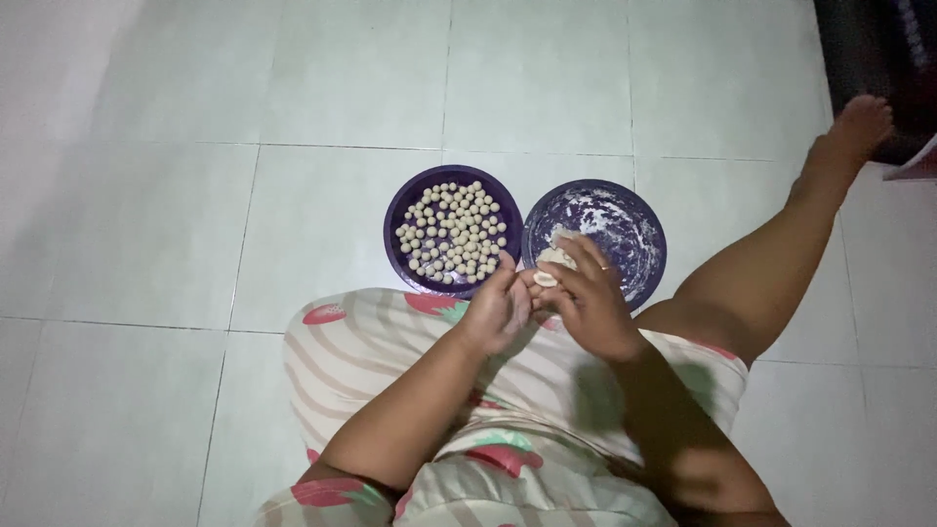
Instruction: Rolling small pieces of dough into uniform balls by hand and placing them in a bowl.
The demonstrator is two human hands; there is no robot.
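I sit on a tiled floor with two dark purple plates in front of my knees. The left plate (402, 210) holds several small pale dough balls (452, 232). The right plate (644, 234) is smeared with white flour. My right hand (590, 307) holds a lump of pale dough (554, 259) over the right plate's near edge. My left hand (496, 310) meets it, with its fingertips pinching a small piece of dough (544, 279) between the two hands.
My legs in striped pink-patterned shorts (390, 342) fill the lower frame. My right leg stretches out to the upper right, foot (859, 127) near a dark object (878, 49) at the corner. Pale floor tiles (195, 224) surround the plates.
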